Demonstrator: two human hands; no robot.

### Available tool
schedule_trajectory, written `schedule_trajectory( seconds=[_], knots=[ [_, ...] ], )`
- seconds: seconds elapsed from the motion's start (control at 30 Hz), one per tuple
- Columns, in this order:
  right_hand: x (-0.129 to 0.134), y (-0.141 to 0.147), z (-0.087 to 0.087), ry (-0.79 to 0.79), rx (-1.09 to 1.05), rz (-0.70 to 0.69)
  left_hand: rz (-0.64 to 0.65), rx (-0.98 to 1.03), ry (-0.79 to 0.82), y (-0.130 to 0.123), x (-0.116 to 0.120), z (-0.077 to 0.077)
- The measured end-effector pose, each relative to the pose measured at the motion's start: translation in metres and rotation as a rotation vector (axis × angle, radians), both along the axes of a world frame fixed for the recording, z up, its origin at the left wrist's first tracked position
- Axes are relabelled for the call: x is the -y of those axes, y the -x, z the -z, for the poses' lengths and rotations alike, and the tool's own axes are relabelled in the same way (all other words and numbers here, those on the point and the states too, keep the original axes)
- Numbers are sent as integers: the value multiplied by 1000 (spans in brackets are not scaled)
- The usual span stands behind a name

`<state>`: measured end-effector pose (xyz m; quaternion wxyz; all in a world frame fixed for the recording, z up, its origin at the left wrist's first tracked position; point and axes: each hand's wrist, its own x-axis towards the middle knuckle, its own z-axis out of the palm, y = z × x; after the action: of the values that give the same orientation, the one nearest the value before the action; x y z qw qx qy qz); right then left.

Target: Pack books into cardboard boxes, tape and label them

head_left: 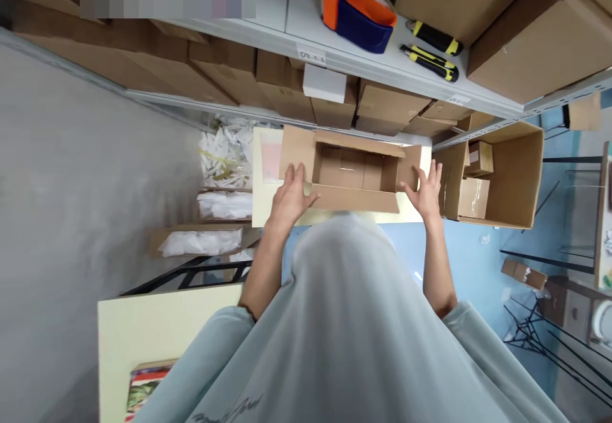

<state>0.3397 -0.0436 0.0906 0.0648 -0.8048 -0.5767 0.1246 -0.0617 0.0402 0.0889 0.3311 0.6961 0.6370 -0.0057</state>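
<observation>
An open cardboard box (356,199) stands on the pale yellow table (259,209) in front of my body, its flaps folded outward. Its inside shows bare cardboard. My left hand (291,199) rests at the left flap, fingers spread, the thumb reaching toward the front flap. At the right flap is my right hand (425,193), also with fingers apart, its thumb and fingers near the flap's edge. Neither hand wraps around anything.
A shelf (306,2) above holds an orange and blue tape dispenser (358,18), two utility knives (433,50) and cartons. A large carton (516,174) with small boxes stands at right. White packing material (227,155) lies left. Behind is another table (143,327).
</observation>
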Motion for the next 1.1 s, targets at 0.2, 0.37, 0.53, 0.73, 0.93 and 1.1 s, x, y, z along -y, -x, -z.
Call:
schedule_trajectory(
  seconds=[0.2,0.37,0.53,0.73,0.93,1.1],
  knots=[
    [11,56,-27,-138,9,-40,-16,232,-157,50,12,-35],
    [9,113,-49,-196,-32,-84,-194,174,-151,95,-20,28],
    [8,162,-65,-144,-86,-75,-263,85,61,91,-74,117],
    [23,194,-75,-121,-118,-16,-216,-11,136,52,-96,152],
    [36,203,-76,-102,-123,29,-208,-108,148,38,-104,165],
    [32,202,-74,-94,-198,21,-214,-103,155,28,-114,171]
  ],
)
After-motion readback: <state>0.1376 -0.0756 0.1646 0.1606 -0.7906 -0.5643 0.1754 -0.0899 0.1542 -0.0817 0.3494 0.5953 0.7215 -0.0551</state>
